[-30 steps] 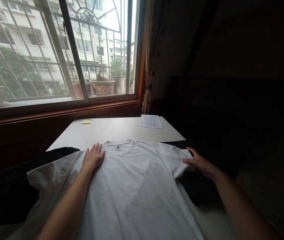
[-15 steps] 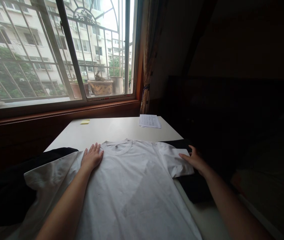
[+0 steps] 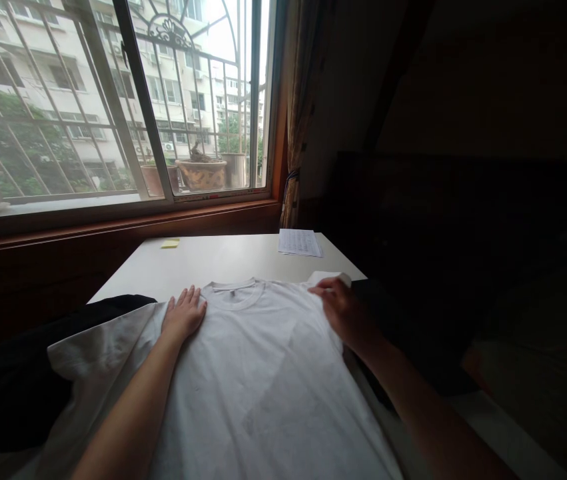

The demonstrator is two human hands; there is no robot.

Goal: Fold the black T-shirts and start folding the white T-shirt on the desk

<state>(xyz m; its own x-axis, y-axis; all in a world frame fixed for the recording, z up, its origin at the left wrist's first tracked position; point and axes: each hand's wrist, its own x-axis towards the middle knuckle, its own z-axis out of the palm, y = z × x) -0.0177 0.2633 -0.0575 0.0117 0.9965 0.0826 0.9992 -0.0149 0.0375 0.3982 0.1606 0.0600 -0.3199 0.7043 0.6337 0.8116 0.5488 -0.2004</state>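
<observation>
A white T-shirt [image 3: 243, 373] lies spread out, its neckline towards the far side of the white table [image 3: 213, 257]. My left hand [image 3: 184, 312] rests flat on the shirt beside the collar, fingers stretched out. Over the shirt's other shoulder, my right hand [image 3: 346, 313] is closed with the short sleeve [image 3: 330, 275] in its fingers. Part of that sleeve shows beyond the knuckles; the rest is hidden under the hand. The opposite sleeve [image 3: 93, 340] lies spread out to the left of my left forearm.
Dark cloth [image 3: 28, 360] lies at the left, and a dark item [image 3: 413, 340] sits at the right under my right arm. Printed sheets [image 3: 300, 243] and a yellow sticky note [image 3: 170, 244] lie near the table's far edge. A barred window [image 3: 113, 107] is beyond.
My right hand has moved left and inward, bringing the sleeve from its spread position over towards the collar. My left hand has stayed in place.
</observation>
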